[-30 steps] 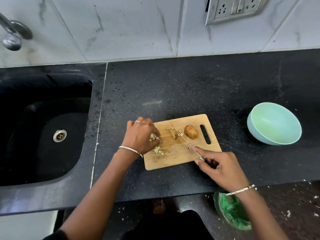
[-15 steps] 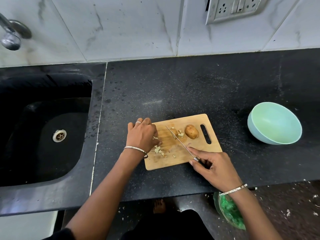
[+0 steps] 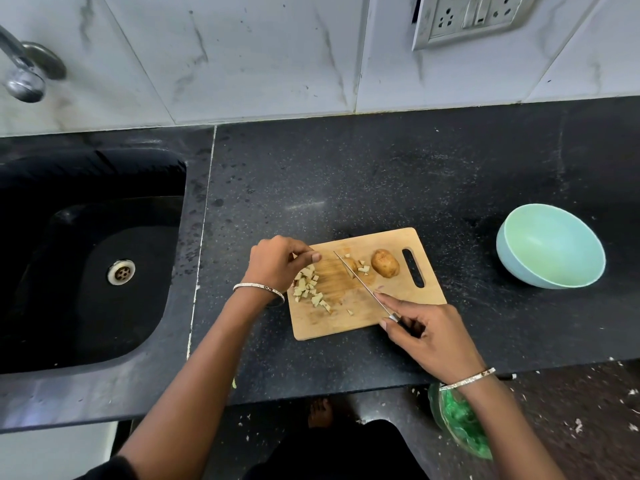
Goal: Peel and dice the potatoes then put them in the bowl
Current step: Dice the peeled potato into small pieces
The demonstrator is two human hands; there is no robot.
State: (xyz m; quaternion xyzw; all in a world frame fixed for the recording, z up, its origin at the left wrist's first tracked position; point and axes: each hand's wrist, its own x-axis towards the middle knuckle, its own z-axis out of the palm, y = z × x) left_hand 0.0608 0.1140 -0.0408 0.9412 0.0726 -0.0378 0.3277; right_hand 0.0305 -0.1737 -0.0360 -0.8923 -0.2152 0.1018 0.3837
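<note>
A person at a black kitchen counter point(image 3: 346, 174) pauses mid-dice. The left hand point(image 3: 277, 263), which a second ago lay cupped over the cut pieces, has drawn up and back to the far left corner of the cutting board point(image 3: 346, 323). That uncovers a loose pile of diced potato point(image 3: 308, 285) gathered at the board's left side. The hand's fingers are loosely bent, one fingertip reaching toward the blade, and it appears to hold nothing, though the palm side faces away.

The right hand point(image 3: 429, 336) grips the handle of the knife point(image 3: 360, 285), forefinger laid along the spine. The blade runs diagonally across the board, its tip shifted a little left of where it stood a second ago. It rests against a partly cut chunk point(image 3: 350, 263) with a few cubes beside it.

The sweep suggests the cutting space has been cleared so that dicing can go on. A whole potato point(image 3: 385, 263), seemingly unpeeled, lies just beyond the chunk, near the board's handle slot. The pale green bowl point(image 3: 519, 271) sits well apart on the right with nothing visible in it, so the transfer is not yet done.

The knife handle is buried in the fist. A green bag-like object point(image 3: 460, 420) below the counter edge is half hidden by the right forearm.
</note>
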